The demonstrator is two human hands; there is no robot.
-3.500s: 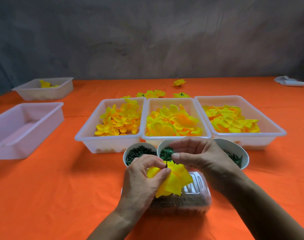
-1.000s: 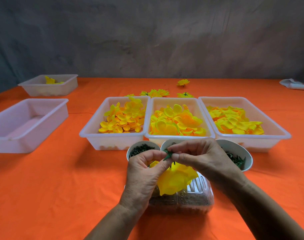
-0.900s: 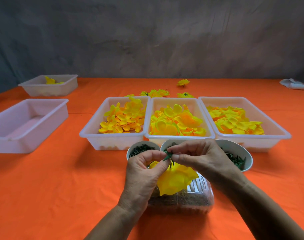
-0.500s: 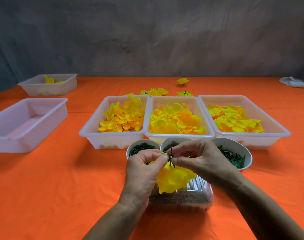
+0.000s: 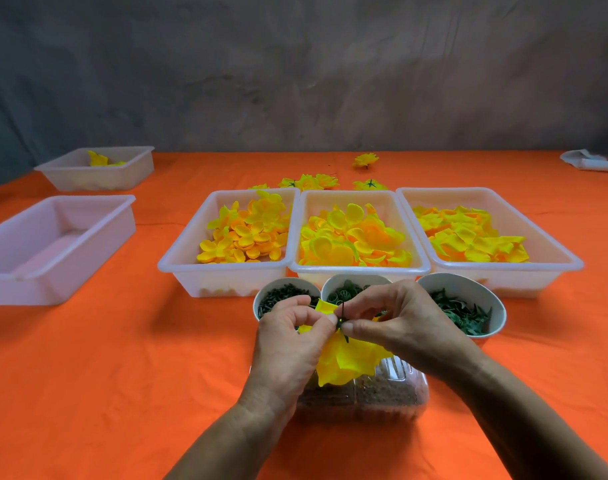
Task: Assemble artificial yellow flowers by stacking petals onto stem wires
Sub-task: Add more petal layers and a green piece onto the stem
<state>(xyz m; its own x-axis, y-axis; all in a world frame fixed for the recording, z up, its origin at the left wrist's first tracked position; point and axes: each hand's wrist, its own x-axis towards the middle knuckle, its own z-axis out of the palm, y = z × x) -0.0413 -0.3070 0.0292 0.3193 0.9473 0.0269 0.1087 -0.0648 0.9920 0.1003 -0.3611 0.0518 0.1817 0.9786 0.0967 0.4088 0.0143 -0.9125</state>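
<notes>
Head view — both hands pinch flower (image 5: pixel 347 358).

Translucent glossy plastic trays (image 5: pixel 226 282) on matt orange cloth (image 5: pixel 122 375).

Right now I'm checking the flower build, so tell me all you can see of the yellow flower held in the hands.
The yellow flower is a stack of thin, fabric-like bright yellow petals, drooping down and right above a clear plastic container. A dark green stem piece pokes through its centre. The left hand pinches it from the left; the right hand pinches the green piece. It hangs in front of the bowls.
</notes>
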